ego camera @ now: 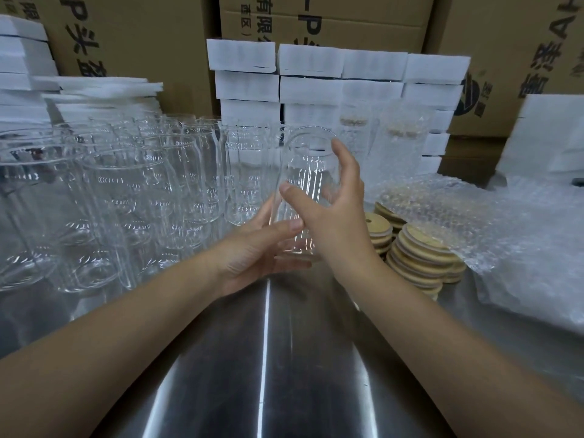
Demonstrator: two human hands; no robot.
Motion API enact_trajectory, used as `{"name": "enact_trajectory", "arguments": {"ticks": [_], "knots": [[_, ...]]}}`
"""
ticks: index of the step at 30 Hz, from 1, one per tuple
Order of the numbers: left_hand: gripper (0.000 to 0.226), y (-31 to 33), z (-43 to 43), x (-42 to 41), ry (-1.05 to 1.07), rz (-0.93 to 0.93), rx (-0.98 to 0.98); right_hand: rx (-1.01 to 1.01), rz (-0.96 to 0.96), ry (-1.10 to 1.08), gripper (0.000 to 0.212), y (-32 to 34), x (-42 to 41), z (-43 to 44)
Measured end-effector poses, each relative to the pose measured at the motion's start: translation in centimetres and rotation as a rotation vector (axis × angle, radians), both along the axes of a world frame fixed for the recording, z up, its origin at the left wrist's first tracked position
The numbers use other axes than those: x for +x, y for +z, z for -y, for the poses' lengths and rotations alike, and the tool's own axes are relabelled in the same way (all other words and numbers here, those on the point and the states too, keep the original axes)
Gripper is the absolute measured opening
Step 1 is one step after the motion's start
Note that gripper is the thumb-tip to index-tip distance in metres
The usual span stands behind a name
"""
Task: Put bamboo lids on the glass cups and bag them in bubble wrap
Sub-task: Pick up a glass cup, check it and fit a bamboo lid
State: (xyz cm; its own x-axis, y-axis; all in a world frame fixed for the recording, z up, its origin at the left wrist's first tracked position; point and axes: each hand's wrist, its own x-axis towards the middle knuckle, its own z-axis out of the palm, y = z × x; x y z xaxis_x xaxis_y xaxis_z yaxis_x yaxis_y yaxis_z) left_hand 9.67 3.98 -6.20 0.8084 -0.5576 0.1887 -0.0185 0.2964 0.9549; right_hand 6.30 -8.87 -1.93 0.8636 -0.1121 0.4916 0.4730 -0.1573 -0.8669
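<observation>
1. Glass, clear and thin, is what both hands hold: one glass cup [308, 172], a little tilted and lifted above the steel table [268, 358].
2. The left hand [265, 245] grips the lower part of the cup. Its thumb presses across the front wall and its fingers [284, 263] reach round under and behind the base.
3. The right hand [331, 210] grips the upper part. Its thumb is on the near side and the other fingers are curled round the far side, up to the rim.
4. The mouth of this cup is open; no lid is on it yet.
5. The bamboo lids [420, 251] lie in loose stacks on the table just right of the hands, partly under the bubble wrap [442, 200].
6. Done, as far as I can judge: two wrapped cups [401, 137] stand at the back, to the right of the held cup. Each seems to have a lid inside its bag.
7. Left to do: many bare cups [142, 191] crowd the left side of the table, without lids or wrap.
8. The work therefore looks to be at an early stage, and I think the held cup needs its lid next.
</observation>
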Motion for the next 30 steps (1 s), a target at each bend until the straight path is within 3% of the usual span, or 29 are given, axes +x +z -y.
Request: {"name": "enact_trajectory", "arguments": {"ticks": [5,11,20,24,27,30], "knots": [[0.110,0.3,-0.5,0.1,-0.011,0.022,-0.001,0.079,0.008,0.045,0.087,0.1,0.2,0.4],[0.097,0.7,-0.7,0.1,-0.071,-0.038,-0.074,0.338,-0.024,0.162,0.078,0.1,0.7,0.6],[0.107,0.6,-0.4,-0.2,-0.140,-0.146,-0.190,0.500,-0.318,0.273,0.088,0.1,0.9,0.5],[0.111,1.0,-0.1,-0.6,-0.128,-0.159,-0.198,0.563,-0.318,0.261,0.076,0.2,0.9,0.5],[0.118,0.9,0.6,-1.2,-0.098,-0.121,-0.164,0.536,-0.325,0.210,0.082,0.4,0.8,0.5],[0.124,0.9,1.2,-1.5,-0.022,-0.106,-0.169,0.525,-0.240,0.171,0.074,0.5,1.1,0.5]]}}
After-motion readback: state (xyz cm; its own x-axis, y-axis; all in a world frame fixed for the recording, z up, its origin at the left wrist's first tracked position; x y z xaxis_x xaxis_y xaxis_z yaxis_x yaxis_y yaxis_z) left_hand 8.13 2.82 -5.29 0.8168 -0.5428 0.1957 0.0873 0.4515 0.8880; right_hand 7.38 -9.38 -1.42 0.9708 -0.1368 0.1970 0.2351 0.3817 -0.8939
